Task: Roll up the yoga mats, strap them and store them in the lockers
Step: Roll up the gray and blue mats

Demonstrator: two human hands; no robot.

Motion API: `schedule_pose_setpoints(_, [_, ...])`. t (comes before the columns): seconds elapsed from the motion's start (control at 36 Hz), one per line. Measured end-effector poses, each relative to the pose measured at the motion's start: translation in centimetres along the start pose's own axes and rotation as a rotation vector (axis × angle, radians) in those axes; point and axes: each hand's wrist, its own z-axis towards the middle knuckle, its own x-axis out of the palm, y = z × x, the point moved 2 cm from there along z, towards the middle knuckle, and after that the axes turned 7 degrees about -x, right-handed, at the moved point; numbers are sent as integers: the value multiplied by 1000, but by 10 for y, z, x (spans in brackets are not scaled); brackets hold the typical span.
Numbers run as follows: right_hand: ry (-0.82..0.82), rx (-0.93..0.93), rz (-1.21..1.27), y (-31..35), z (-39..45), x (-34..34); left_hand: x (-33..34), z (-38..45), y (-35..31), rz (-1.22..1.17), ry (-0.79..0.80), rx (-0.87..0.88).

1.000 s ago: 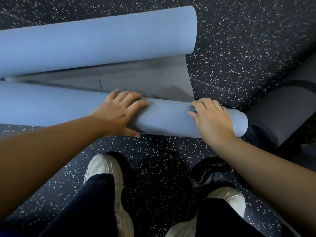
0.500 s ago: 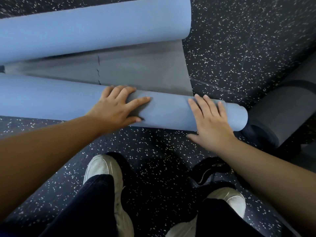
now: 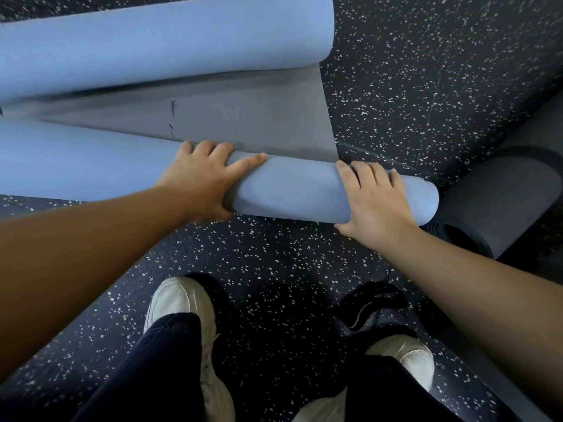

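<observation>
A blue yoga mat lies on the floor with its grey underside (image 3: 228,117) facing up. Its near end is wound into a tight blue roll (image 3: 289,187). Its far end curls over into a looser blue roll (image 3: 152,47). My left hand (image 3: 201,175) is draped over the middle of the near roll, fingers over the top and thumb on the near side. My right hand (image 3: 374,202) presses on the roll close to its right end, fingers spread over it.
A dark grey rolled mat (image 3: 499,196) lies just past the blue roll's right end. A black strap (image 3: 371,306) sits on the speckled black floor (image 3: 426,71) between my white shoes (image 3: 179,300), (image 3: 408,357).
The near roll has turned a little away from me over the grey strip. Both hands re-placed their fingers from its far edge onto its top.
</observation>
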Motion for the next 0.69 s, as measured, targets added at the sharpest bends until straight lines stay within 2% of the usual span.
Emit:
schedule_pose_setpoints(0.25, [-186, -48, 25, 8, -32, 12, 4, -27, -3, 4, -63, 66])
schedule_pose_setpoints(0.42, [-138, -92, 54, 17, -60, 20, 13, -59, -18, -84, -86, 72])
schedule_pose_setpoints(0.69, [-58, -134, 146, 17, -86, 30, 21, -84, -35, -142, -28, 93])
